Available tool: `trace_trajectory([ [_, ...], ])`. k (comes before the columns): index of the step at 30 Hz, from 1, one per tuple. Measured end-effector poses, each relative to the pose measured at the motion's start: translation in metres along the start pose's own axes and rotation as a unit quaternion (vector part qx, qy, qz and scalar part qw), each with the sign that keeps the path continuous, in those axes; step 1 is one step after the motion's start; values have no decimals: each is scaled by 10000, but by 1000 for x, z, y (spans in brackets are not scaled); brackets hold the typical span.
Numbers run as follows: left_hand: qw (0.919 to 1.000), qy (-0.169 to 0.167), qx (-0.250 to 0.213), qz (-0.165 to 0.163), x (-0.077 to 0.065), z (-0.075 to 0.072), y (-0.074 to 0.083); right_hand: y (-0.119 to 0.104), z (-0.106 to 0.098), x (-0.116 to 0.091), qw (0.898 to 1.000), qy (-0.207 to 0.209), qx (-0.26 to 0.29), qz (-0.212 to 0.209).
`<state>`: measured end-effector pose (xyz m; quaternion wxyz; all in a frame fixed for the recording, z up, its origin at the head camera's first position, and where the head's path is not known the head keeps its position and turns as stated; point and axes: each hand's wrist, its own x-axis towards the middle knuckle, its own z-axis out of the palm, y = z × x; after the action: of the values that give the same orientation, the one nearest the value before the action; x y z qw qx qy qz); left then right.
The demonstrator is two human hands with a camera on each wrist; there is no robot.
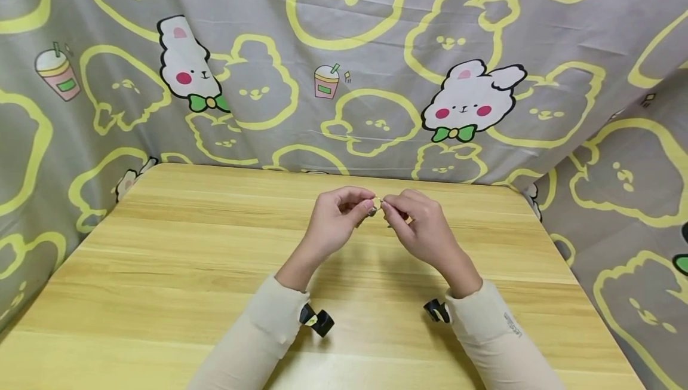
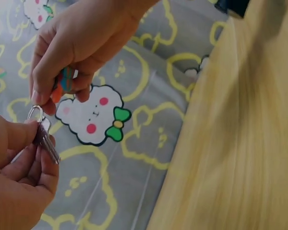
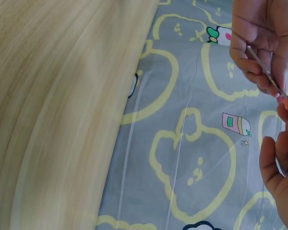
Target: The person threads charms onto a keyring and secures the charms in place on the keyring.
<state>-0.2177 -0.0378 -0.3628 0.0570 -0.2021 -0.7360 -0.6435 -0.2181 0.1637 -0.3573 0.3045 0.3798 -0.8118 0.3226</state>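
Both hands meet in the air above the far part of the table, with a metal key ring (image 2: 36, 111) between their fingertips. My left hand (image 1: 330, 223) grips the ring and a small bunch of keys (image 2: 49, 147) hanging from it. The fingertips of my right hand (image 1: 424, 223) pinch the ring's other side. Under those curled right fingers sits a small orange and blue object (image 2: 63, 82), its kind partly hidden by the hand. In the right wrist view, one key (image 3: 265, 71) shows edge-on along the left fingers.
A light wood-grain table (image 1: 177, 270) lies beneath the hands. Grey cloth (image 1: 376, 79) with yellow outlines and cartoon rabbits hangs behind and at both sides. Black camera mounts (image 1: 319, 320) stick out from both cuffs.
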Motion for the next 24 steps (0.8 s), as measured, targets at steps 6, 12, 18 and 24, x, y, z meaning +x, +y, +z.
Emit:
trace_trajectory([
  [6,9947,58,947,398,0,-3,4,-1,0,0,9998,-178,-49,-3],
  [12,9906,-206,1242,531,2,-7,5,-1,0,-1,9997,-259,-16,44],
  [18,9994,-51,319,122,3,-4,-2,-1,3,-2,9998,154,-52,62],
  [24,9993,41,206,316,2,-2,-4,-3,4,0,9997,236,-86,78],
])
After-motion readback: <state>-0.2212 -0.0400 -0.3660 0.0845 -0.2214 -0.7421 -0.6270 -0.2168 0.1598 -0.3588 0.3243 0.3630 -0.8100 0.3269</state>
